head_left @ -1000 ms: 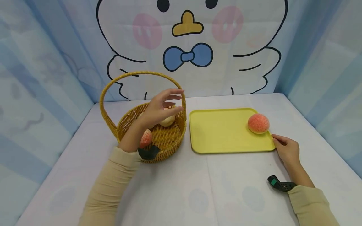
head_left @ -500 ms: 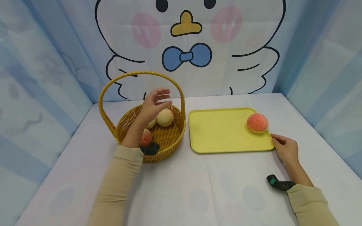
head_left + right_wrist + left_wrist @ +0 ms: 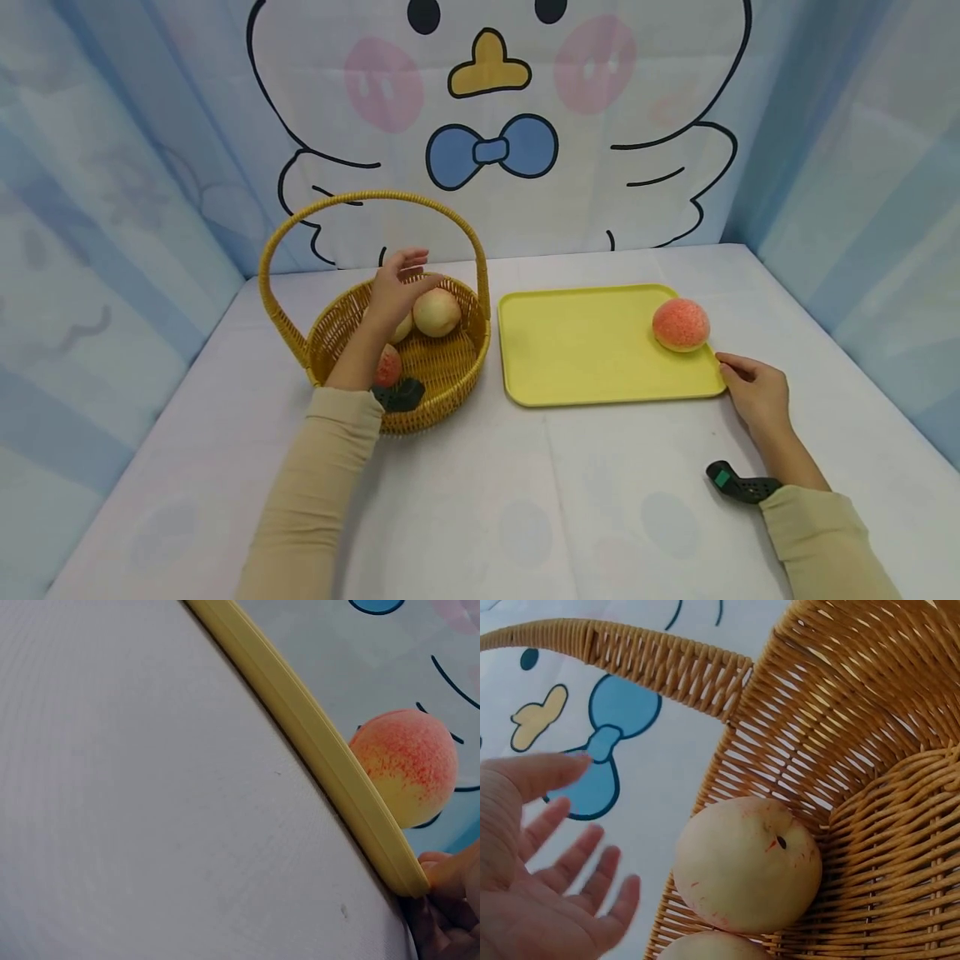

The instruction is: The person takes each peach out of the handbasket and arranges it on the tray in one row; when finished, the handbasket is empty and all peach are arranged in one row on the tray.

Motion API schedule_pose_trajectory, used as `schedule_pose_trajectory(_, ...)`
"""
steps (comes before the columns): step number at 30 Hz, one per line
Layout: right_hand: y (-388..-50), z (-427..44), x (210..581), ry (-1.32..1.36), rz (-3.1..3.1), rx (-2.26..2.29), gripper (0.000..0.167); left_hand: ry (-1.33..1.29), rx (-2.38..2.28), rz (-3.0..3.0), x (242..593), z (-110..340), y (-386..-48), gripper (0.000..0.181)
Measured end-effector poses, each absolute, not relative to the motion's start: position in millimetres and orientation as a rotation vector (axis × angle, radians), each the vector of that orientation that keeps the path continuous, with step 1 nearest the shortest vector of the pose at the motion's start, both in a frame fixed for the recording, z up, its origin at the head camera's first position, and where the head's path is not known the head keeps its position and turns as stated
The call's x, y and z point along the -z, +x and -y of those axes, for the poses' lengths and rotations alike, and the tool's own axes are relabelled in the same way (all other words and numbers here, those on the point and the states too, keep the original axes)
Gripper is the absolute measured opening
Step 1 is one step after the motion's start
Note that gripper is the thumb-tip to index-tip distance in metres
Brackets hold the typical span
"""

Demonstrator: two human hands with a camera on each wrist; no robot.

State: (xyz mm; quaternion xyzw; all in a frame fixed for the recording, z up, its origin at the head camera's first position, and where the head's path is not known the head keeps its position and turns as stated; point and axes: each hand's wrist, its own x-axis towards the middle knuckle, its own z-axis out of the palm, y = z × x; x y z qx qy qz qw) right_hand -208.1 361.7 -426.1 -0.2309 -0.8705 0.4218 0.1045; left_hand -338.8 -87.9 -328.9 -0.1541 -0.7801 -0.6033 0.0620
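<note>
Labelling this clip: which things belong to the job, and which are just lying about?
Likely in the job:
wicker basket, left hand above
peaches inside
yellow tray, right hand gripping it
reddish peach on it

Incidental:
cartoon backdrop
white tablecloth
black wrist devices

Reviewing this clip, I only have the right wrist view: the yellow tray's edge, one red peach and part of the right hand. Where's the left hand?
Observer: In the head view, the left hand is over the wicker basket.
Operator: Is it holding anything?
Observer: No, the left wrist view shows it empty.
Operator: My view hides most of the tray's surface. Is there other fruit on it?
Observer: No, the head view shows the red peach alone on the yellow tray.
</note>
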Motion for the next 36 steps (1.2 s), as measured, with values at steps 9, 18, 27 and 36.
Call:
schedule_pose_trajectory(9,-208,-364,426,-0.674,2.569,-1.234,0.039,-0.357,1.759,2.480,335,88,-341,0.045)
schedule_pose_trajectory(18,-208,-361,425,-0.666,2.568,-1.233,0.038,-0.303,1.633,2.699,340,91,-341,0.047)
schedule_pose_trajectory(27,-206,-360,426,-0.663,2.578,-1.231,0.038,-0.334,1.534,2.868,343,93,-341,0.056)
schedule_pose_trajectory(36,-206,-360,424,-0.660,2.579,-1.221,0.037,-0.501,1.330,2.914,342,90,-343,0.054)
